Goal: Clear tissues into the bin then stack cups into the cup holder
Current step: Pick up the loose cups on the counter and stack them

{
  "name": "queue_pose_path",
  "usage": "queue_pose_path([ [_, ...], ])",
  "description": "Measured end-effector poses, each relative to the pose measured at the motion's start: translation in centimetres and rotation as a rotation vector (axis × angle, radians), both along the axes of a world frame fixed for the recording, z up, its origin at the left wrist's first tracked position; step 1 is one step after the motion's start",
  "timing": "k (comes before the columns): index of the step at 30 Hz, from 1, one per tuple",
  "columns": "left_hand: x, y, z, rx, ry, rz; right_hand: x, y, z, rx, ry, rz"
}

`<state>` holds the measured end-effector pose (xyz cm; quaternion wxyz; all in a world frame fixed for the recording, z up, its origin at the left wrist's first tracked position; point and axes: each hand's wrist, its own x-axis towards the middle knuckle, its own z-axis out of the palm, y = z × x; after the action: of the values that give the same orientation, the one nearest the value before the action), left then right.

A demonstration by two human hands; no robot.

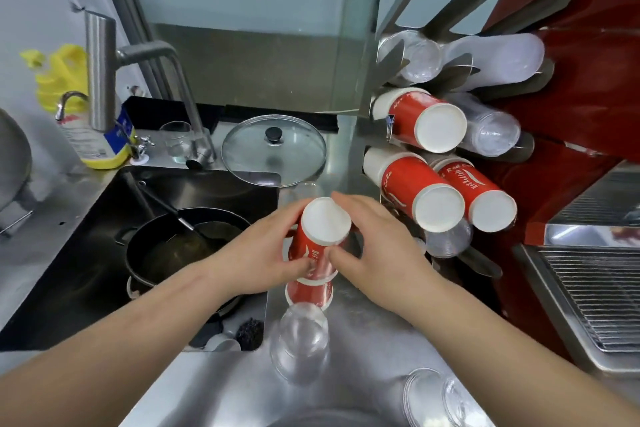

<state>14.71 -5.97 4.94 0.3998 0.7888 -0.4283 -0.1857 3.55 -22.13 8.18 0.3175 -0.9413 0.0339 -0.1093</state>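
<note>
An upside-down red paper cup [323, 224] with a white base sits on top of another red cup [310, 293] on the steel counter. My left hand [266, 253] grips its left side and my right hand [374, 250] grips its right side. A clear plastic cup [301, 343] stands inverted just in front of the stack, and another clear cup [433, 399] lies at the lower right. The wall cup holder [391, 55] on the right carries stacks of red cups [426, 123] and clear cups [419, 59]. No tissues or bin are in view.
A black sink [86, 236] at left holds a dark pot [180, 246] with a utensil. A glass lid [273, 149] leans behind it, near the tap [100, 73] and a yellow bottle [69, 80]. A metal drip tray [595, 295] lies at right.
</note>
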Motion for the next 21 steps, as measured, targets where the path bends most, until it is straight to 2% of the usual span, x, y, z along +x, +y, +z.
queue_pose_path([
  [6,1.3,-0.1,-4.0,-0.006,0.099,0.004,1.3,0.9,-3.1,0.01,0.112,-0.066],
  [12,2.3,-0.3,-7.2,0.072,0.149,0.01,2.1,1.4,-5.3,0.019,0.187,-0.082],
  [21,2.5,-0.3,-8.5,0.093,0.158,-0.006,2.3,1.4,-6.8,-0.003,0.222,-0.103],
])
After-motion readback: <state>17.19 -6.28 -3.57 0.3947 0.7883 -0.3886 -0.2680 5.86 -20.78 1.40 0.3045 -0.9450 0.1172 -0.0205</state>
